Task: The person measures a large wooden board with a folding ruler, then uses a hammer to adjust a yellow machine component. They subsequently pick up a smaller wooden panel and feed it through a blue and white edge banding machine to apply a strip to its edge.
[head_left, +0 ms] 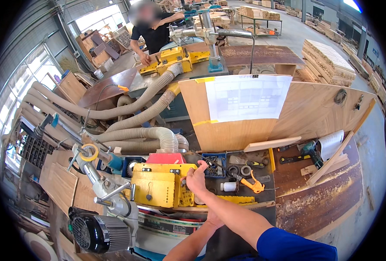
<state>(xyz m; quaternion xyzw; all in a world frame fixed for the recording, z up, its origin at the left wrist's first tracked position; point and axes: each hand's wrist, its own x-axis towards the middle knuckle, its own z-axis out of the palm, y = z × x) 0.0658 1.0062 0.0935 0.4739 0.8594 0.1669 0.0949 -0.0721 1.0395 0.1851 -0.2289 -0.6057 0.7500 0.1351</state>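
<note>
A yellow machine guard (156,185) with a box-shaped cover stands on the machine table in front of me. My right hand (196,179) is at its right end, fingers bent against the yellow metal; anything inside them is too small to make out. Under my right forearm, my left hand (214,219) is near the table's front edge, its fingers hidden. Right of my right hand are a blue bin of screws (214,165), a small white bottle (229,186) and an orange air blow gun (254,185). A yellow fence (232,199) runs along the table's front.
A motor (99,232) on a grey arm stands at left, with ribbed dust hoses (158,137) behind. A wooden panel bearing a paper drawing (247,98) rises beyond the table. A drill (310,152) lies at right. A co-worker (154,32) stands at another machine.
</note>
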